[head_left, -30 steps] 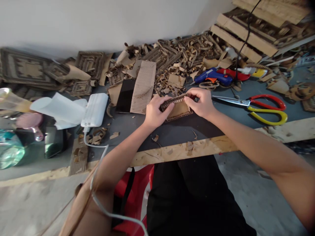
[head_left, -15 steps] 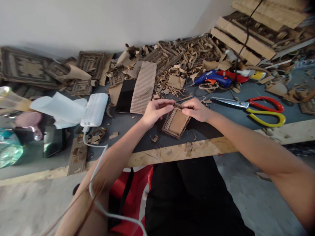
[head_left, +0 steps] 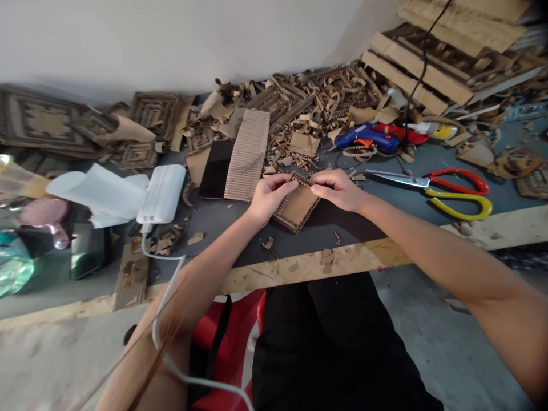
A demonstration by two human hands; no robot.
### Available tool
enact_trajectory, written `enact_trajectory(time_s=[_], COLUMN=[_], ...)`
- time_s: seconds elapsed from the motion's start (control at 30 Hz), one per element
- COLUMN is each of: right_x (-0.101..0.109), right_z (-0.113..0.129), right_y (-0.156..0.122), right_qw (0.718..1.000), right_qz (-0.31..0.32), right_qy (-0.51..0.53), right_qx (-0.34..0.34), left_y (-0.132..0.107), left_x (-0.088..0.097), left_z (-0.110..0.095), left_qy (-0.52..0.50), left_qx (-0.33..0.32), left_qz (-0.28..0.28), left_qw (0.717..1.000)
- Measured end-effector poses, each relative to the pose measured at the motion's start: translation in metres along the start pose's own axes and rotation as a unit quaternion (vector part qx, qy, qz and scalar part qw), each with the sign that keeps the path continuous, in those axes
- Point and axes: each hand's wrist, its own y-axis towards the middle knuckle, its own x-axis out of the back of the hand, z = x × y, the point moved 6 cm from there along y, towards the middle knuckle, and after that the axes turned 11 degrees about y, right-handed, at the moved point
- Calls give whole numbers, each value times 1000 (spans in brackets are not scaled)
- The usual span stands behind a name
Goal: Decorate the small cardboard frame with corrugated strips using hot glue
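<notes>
A small rectangular cardboard piece [head_left: 296, 208] edged with a ridged corrugated strip lies on the dark table [head_left: 240, 220] in front of me. My left hand [head_left: 268, 197] pinches its upper left edge, fingers closed on the strip. From the right, my right hand [head_left: 338, 188] pinches the top corner of the same piece. The two hands' fingertips almost meet at the piece's far end.
Red-and-yellow scissors [head_left: 445, 188] lie to the right, a blue glue gun [head_left: 366, 137] behind them. A corrugated sheet [head_left: 247, 154], a black slab [head_left: 216, 168], a white power bank [head_left: 161, 193] with its cable and heaps of cardboard scraps [head_left: 317, 103] surround the spot. The wooden table edge [head_left: 299, 265] runs near my lap.
The cardboard piece went from held up on edge between both hands to lying flat on the table. Both hands shifted their pinch to its far end.
</notes>
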Motion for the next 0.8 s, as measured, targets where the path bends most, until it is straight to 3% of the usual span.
enact_trajectory(time_s=[0.27, 0.47, 0.8], right_x=[0, 3, 6], right_z=[2, 0, 1], right_y=[2, 1, 0], right_qw=[999, 997, 994], right_qz=[-16, -68, -102], right_qy=[-31, -31, -25], right_qx=[-3, -15, -25], left_y=[2, 2, 2], left_x=[3, 4, 6], left_z=[4, 3, 4], left_qy=[3, 19, 6], left_qx=[42, 28, 4], left_qz=[-17, -29, -61], left_qw=[999, 999, 998])
